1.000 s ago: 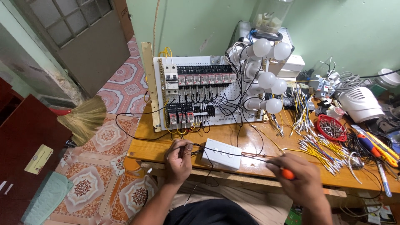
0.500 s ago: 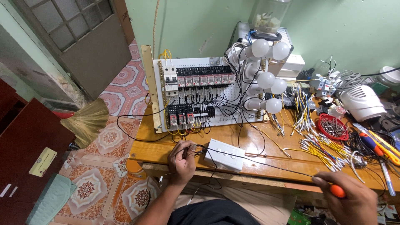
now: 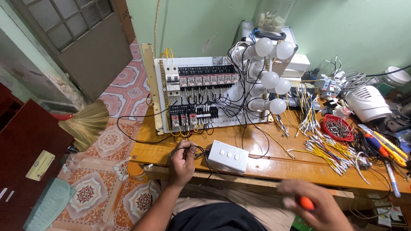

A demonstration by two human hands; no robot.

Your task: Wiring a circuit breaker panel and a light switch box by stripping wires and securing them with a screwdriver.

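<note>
Black wires (image 3: 198, 150) pinched, orange tool (image 3: 306, 202) blurred

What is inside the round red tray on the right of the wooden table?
The round red tray holds a heap of small silvery metal pieces, likely screws. Its floor is covered by them, so anything beneath cannot be seen.

I count five white bulbs (image 3: 270, 79) beside one wired panel (image 3: 205, 92), one white switch box (image 3: 228, 156) with three buttons, one red dish (image 3: 338, 128) of screws, one broom (image 3: 85, 124), and two hands: left hand (image 3: 181, 162), right hand (image 3: 314, 209).
</note>
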